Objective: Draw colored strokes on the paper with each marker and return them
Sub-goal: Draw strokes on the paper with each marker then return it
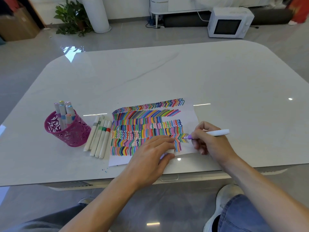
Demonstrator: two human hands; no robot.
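A white paper covered with rows of coloured strokes lies near the table's front edge. My right hand grips a purple marker, its tip touching the paper at the right end of a lower row. My left hand rests on the paper's lower part and holds a white cap between thumb and fingers. Several white markers lie side by side left of the paper. A pink cut-out pen cup further left holds several more markers.
The white marble table has a rounded front edge close to my body. A few small ink dots mark the tabletop below the paper. On the floor behind stand a microwave, a potted plant and a white bin.
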